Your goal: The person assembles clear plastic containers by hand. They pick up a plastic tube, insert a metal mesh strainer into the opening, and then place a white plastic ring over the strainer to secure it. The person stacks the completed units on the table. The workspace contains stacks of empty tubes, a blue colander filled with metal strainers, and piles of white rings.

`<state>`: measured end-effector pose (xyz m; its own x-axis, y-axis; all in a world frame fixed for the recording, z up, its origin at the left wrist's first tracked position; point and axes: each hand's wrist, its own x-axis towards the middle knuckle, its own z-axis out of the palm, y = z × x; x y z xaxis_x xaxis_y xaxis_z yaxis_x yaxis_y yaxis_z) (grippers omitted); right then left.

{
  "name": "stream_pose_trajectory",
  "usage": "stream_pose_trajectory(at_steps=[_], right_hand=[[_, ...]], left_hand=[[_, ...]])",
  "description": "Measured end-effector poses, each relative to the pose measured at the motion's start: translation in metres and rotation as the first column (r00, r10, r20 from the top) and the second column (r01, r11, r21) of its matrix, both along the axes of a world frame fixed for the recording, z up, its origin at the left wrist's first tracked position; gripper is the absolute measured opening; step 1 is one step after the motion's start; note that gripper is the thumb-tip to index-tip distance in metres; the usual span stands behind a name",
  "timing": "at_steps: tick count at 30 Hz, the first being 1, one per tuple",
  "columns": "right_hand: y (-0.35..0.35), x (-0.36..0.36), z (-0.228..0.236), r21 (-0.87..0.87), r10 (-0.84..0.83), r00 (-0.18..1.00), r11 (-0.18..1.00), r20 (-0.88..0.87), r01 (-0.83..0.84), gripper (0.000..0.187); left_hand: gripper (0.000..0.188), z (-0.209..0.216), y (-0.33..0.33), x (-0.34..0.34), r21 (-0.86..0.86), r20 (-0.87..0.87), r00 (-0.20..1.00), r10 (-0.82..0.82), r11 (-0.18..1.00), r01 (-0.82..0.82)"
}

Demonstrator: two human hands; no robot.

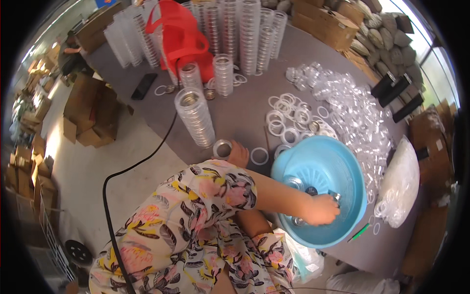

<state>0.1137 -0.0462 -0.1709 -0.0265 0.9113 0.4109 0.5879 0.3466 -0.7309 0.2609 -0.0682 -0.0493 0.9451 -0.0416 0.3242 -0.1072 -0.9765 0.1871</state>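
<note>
My left hand (238, 154) is at the near table edge, its fingers curled against the side of a round metal-centred lid with a pale ring (223, 148). Part of that hand is hidden behind my floral sleeve. My right hand (321, 209) reaches into a light blue plastic basin (363, 183), fingers closed; a small shiny edge shows beside them, but what they hold I cannot make out. Round metal and clear pieces (295, 183) lie in the basin near my wrist. A loose white ring (259, 156) lies between my left hand and the basin.
A tall stack of clear rings (196, 120) stands left of my left hand. More stacks (248, 39) and a red bag (181, 39) are at the back. A heap of clear plastic pieces (347, 98) spreads right, near a filled plastic bag (399, 183). A black cable (142, 162) hangs left.
</note>
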Motion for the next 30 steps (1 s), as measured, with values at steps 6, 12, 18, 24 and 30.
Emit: stream_pose_trajectory(at_steps=[6, 12, 18, 24, 30], right_hand=[[0.012, -0.007, -0.001, 0.081, -0.096, 0.994, 0.993, 0.061, 0.091, 0.048], [0.007, -0.017, -0.001, 0.116, -0.047, 0.988, 0.993, 0.149, 0.029, 0.091], [0.007, -0.011, 0.002, 0.019, -0.044, 0.995, 0.999, 0.092, 0.042, 0.095], [0.009, -0.009, -0.001, 0.036, -0.032, 0.997, 0.999, 0.069, 0.030, 0.087], [0.008, -0.010, 0.001, 0.021, -0.019, 0.995, 1.000, 0.099, 0.017, 0.075]], left_hand=[[0.015, 0.058, 0.015, -0.124, -0.555, 0.414, 0.843, 0.344, 0.829, -0.065], [0.023, -0.033, 0.002, -0.280, -0.338, 0.246, 0.307, 0.919, 0.378, -0.862], [0.027, -0.052, 0.005, -0.278, -0.068, 0.128, 0.347, 0.929, 0.357, -0.932], [0.035, -0.067, 0.005, -0.273, -0.009, 0.015, 0.368, 0.930, 0.368, -0.930], [0.036, -0.067, 0.012, -0.272, 0.044, -0.059, 0.418, 0.906, 0.421, -0.906]])
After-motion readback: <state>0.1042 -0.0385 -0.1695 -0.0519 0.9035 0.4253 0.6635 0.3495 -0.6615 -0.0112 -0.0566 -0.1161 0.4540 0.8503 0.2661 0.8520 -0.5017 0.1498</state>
